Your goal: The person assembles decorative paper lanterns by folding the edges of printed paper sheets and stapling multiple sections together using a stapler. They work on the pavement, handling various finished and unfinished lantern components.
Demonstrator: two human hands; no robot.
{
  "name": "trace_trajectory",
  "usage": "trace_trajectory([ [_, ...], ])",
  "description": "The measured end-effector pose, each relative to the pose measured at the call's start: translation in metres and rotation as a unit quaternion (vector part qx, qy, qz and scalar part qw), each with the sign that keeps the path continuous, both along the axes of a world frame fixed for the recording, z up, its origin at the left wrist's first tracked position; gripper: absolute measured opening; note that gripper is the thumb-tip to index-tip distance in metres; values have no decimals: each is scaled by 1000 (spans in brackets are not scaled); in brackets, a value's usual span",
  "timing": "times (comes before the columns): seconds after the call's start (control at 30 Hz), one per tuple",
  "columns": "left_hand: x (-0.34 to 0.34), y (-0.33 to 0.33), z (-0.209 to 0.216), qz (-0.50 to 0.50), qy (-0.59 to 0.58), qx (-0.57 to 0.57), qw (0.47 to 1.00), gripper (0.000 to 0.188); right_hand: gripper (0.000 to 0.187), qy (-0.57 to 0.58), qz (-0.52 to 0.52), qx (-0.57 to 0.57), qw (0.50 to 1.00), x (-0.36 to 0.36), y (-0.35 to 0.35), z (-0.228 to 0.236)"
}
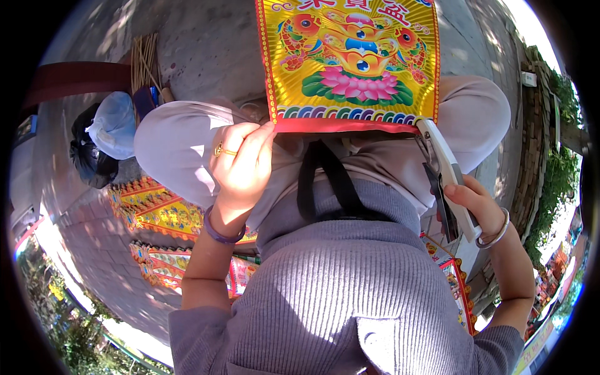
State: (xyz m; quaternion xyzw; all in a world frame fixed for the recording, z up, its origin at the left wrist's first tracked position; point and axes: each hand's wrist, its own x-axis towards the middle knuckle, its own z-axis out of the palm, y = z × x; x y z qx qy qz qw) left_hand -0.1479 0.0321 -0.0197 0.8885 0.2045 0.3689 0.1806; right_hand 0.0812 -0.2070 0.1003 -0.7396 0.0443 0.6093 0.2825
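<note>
A yellow, red-edged paper sheet [356, 78] printed with fish and a pink lotus hangs over my lap, its top running out of view. My left hand [240, 164] is closed on the sheet's lower left corner, pinching it between thumb and fingers. On the other side, my right hand [478, 203] grips a white and black plier stapler [447, 159]. The stapler's jaw end lies at the sheet's lower right corner; whether paper sits between the jaws I cannot tell. What lies behind the sheet is hidden.
Beside my left knee stand a pale blue plastic bag [112, 128] and a black bag [94, 156]. A bundle of thin sticks [145, 62] is farther off. More printed sheets [164, 209] lie on the paving at my left, and another red-edged one [461, 287] at my right.
</note>
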Motion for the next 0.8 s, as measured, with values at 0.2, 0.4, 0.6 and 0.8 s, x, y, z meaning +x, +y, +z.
trace_trajectory([
  [0.2,-2,-1,-5,6,-31,-81,996,21,39,3,2,17,1000,0,-1,-3],
  [0.4,-4,0,-5,5,-26,-106,994,18,39,-8,-14,5,1000,-1,-3,-5],
  [0.6,-4,15,3,-59,19,113,992,18,40,-1,-4,19,1000,0,-2,-5],
  [0.8,1,24,3,-122,0,185,975,16,40,4,-3,31,999,-1,-1,-4],
])
